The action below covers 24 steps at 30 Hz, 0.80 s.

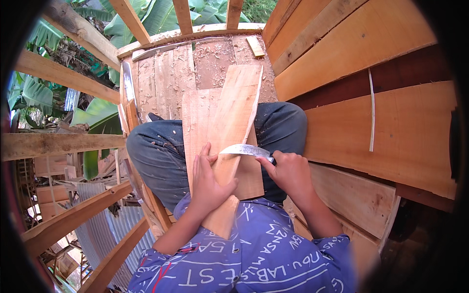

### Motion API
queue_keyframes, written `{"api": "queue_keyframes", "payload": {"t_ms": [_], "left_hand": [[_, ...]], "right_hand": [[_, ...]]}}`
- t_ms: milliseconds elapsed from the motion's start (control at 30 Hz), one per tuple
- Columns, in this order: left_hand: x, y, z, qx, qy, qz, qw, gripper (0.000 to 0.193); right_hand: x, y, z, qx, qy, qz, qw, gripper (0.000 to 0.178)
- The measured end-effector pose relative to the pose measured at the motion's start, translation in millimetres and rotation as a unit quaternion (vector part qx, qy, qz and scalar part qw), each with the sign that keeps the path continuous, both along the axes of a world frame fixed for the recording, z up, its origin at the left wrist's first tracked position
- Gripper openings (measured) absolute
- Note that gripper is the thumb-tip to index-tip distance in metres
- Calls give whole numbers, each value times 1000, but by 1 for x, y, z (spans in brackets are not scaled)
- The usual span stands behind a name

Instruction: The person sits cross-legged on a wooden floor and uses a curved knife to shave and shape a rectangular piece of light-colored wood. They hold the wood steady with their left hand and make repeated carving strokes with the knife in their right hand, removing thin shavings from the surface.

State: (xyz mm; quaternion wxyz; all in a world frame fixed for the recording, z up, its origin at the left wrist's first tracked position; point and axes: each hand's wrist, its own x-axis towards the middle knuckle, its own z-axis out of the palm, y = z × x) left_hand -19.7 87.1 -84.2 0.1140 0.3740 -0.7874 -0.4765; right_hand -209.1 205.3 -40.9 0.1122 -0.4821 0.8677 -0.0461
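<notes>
A long wooden plank point(240, 100) lies aslant over a wider flat board point(199, 115) on my lap, its lower end against my shirt. My left hand point(209, 180) grips the plank near its lower part, with the thumb over the near edge and the fingers along the other side. In my right hand point(292, 176) is a knife point(248, 150) with a broad, curved, greyish blade. The blade lies across the plank's right edge, just beyond my left fingers, its tip pointing left. The right fingers wrap the handle and mostly hide it.
Wood shavings litter the plank floor point(163, 78) ahead, where a small wood block point(254, 46) lies. A wooden railing point(68, 140) runs along the left. At right, stacked boards point(386, 132) form a wall with a thin pale strip point(372, 110) on it.
</notes>
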Motion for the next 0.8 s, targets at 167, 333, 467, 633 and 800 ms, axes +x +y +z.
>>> {"api": "queue_keyframes", "payload": {"t_ms": [167,333,467,633,800], "left_hand": [[-5,0,2,-24,-16,1,1000,75],[-5,0,4,-24,-15,-4,1000,75],[-8,-2,1,-50,-36,-10,998,76],[-9,-2,3,-79,-49,-14,996,76],[-10,-5,7,-19,-62,-20,998,76]], "right_hand": [[-10,-5,-7,-20,12,-35,999,60],[-5,-3,-7,-18,6,-33,999,60],[-7,-9,-4,-11,-37,-73,997,56],[-21,-13,-5,3,-19,-55,998,56],[-15,-9,-7,-7,-26,-49,998,56]]}}
